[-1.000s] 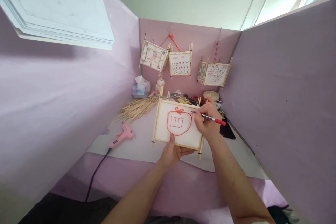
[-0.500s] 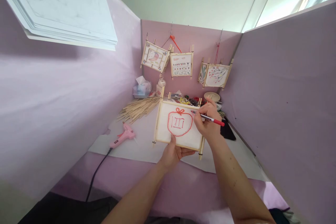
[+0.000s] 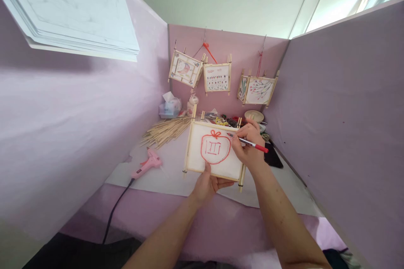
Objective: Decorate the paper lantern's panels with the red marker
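Note:
A lantern (image 3: 195,155) with a thin wooden stick frame and white panels is held up over the table. Its front panel bears a red round outline with a bow on top and red strokes inside. My left hand (image 3: 206,185) grips its bottom edge, thumb on the front and fingers underneath. Pinched in my right hand (image 3: 251,145) is a red marker (image 3: 252,143), its tip at the upper right of the round outline. The red end of the marker points down to the right. The lantern's rear sides are mostly hidden.
A pink glue gun (image 3: 148,164) with a dark cord lies at the left. Behind it is a pile of wooden sticks (image 3: 168,130), near a tissue box (image 3: 170,107). Finished-looking lanterns (image 3: 217,77) hang on the back panel. A dark flat object (image 3: 274,156) lies at the right.
The marker tip has shifted slightly left along the panel, towards the top of the round outline. The lantern and my left hand stay nearly still.

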Demonstrator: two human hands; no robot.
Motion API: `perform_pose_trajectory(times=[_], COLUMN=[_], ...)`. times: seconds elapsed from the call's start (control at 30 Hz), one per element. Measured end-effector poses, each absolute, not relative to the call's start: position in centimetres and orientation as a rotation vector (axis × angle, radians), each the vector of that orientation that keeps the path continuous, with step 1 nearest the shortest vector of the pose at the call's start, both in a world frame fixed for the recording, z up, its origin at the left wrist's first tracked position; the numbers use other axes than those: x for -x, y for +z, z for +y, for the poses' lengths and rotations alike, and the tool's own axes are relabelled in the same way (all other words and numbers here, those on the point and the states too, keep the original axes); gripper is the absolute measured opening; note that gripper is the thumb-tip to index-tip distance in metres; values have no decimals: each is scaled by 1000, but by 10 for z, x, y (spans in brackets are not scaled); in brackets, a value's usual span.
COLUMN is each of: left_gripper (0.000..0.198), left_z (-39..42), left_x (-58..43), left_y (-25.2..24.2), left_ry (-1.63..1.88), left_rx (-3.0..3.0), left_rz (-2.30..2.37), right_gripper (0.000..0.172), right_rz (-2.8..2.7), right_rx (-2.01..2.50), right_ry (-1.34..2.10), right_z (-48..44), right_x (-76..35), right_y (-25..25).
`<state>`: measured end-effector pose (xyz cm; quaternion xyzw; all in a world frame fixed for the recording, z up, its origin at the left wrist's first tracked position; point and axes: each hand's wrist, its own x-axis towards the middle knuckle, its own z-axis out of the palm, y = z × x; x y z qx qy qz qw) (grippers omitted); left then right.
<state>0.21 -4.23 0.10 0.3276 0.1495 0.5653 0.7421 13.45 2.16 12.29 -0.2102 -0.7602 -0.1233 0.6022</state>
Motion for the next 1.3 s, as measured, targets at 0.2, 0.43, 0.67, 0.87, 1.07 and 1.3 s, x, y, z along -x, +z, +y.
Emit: perform_pose_trajectory(times=[0.2, 0.43, 0.67, 0.87, 1.07, 1.3], left_gripper=[70, 68, 67, 69, 67, 67], left_z=[-43, -43, -43, -43, -42, -44], left_x=[-2, -3, -2, -3, -3, -2], left_y=[3, 3, 2, 1, 1, 4], left_ry=[1239, 1237, 1237, 1241, 1232, 1229], left_rx=[-729, -722, -740, -744, -732, -727], left_rz=[344, 344, 343, 355, 349, 354], right_gripper=[19, 19, 19, 17, 18, 19], right_rz=[-1756, -1742, -1743, -1718, -1570, -1613], right_rx=[467, 483, 482, 473, 444, 441], right_ry=[-303, -298, -302, -288, -258, -279], right_z=[23, 23, 22, 22, 24, 23], right_x=[-135, -135, -135, -136, -138, -136], right_y=[122, 122, 123, 120, 116, 118])
